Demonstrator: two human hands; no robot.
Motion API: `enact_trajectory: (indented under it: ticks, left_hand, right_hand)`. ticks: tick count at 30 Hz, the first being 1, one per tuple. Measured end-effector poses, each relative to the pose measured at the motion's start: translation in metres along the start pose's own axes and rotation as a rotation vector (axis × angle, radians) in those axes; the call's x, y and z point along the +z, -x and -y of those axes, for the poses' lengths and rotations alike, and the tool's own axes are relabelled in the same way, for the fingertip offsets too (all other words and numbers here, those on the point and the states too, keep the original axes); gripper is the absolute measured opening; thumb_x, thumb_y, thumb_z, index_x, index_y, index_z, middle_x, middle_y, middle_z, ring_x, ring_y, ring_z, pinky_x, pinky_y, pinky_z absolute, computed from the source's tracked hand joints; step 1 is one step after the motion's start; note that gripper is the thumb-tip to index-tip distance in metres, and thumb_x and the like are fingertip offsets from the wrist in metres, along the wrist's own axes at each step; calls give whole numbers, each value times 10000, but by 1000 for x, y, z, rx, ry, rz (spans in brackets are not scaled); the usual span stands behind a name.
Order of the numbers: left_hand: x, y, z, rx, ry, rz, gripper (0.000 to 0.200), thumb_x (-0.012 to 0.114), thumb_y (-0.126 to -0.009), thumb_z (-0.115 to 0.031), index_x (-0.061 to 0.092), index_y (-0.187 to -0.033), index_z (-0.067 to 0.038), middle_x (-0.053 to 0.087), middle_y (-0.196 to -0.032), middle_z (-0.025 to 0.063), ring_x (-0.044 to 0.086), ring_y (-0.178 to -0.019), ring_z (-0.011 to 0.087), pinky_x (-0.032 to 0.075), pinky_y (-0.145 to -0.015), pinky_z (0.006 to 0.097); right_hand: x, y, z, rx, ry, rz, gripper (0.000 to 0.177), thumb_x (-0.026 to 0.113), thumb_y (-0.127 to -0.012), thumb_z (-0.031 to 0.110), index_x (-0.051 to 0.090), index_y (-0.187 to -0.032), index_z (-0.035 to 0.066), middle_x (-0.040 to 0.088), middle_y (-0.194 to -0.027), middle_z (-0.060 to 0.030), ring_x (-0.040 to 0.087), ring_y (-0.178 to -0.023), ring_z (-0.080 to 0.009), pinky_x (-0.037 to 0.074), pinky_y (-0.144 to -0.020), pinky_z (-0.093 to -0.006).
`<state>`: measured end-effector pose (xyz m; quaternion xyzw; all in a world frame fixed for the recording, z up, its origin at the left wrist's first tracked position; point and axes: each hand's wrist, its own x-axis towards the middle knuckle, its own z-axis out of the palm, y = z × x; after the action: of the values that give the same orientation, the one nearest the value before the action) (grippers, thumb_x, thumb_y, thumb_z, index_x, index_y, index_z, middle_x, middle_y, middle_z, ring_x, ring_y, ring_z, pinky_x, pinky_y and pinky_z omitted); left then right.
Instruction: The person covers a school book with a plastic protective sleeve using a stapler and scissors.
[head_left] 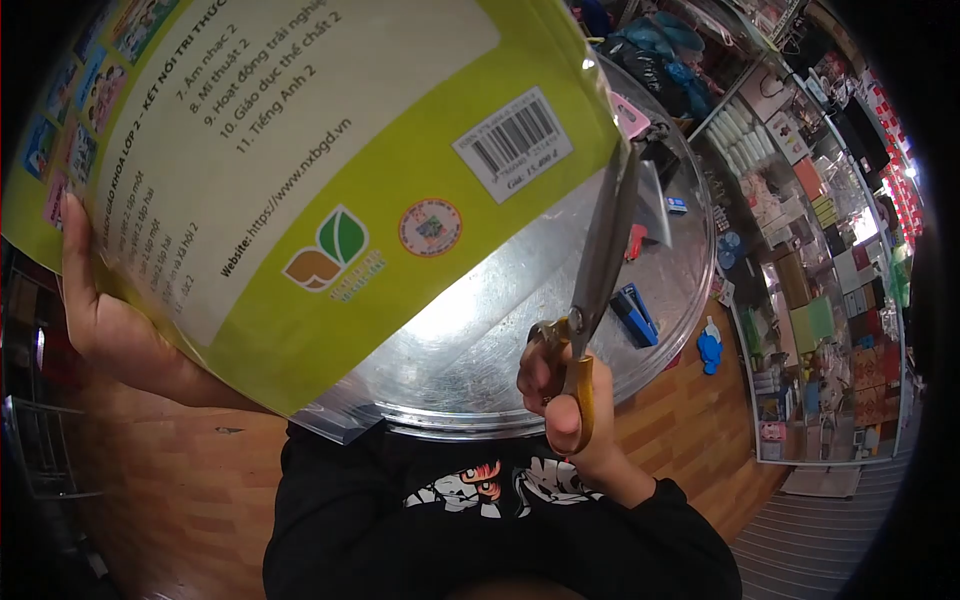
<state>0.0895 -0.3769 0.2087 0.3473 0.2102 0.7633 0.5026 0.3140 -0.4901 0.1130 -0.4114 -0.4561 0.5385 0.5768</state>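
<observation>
While the person sits over a round metal tray (480, 340), both hands are busy with a lime-green schoolbook (300, 150) held up close to the face, back cover showing, with its list of Vietnamese titles, a web address, a leaf logo and a white barcode sticker (512, 140). From where I stand, the left hand (95, 310) grips the book's far edge, thumb laid flat along the cover's face and the rest of the fingers hidden behind it, so the book tilts above the tray and covers its left part. The right hand (560, 390) is closed around a pair of scissors (600, 250), fingers through the yellow-orange handles and curled tight. The long steel blades point up and away, lying close together along the book's right edge, where a clear plastic wrap sticks out past the cover; I cannot tell whether they bite into it. On the tray beyond the blades lies a blue stapler (635, 313), with a small red item near it. A glass display cabinet (820, 300) full of stationery stands to the right, on a wood-pattern floor (180, 470). The person's black top with a printed graphic fills the bottom of the view.
</observation>
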Motion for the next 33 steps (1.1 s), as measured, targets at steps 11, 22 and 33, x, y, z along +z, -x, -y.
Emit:
enact_trajectory:
  ticks: [11, 22, 33]
  left_hand:
    - [-22, -3, -16, 1, -17, -4, 352, 484, -830, -183, 447, -1111, 25, 547, -1025, 159, 573, -873, 237, 472, -751, 332]
    - [-9, 2, -7, -1, -36, -15, 345, 493, -824, -177, 455, -1098, 29, 553, -1010, 161, 580, -857, 233, 480, -736, 327]
    - [-5, 2, -4, -6, -44, -44, 338, 502, -818, -172, 463, -1086, 32, 559, -994, 162, 586, -842, 230, 488, -720, 322]
  right_hand:
    - [0, -2, -4, -34, 59, -26, 559, 702, -567, 483, 421, -750, 35, 345, -624, 33, 308, -561, -58, 251, -487, -215]
    - [-6, -2, 0, 71, 147, -11, 701, 649, -508, 658, 398, -779, 61, 370, -701, 14, 364, -595, -54, 284, -502, -172]
    - [-17, 0, 11, 209, 139, 109, 724, 541, -516, 721, 432, -767, 51, 356, -656, 24, 318, -583, -64, 254, -509, -213]
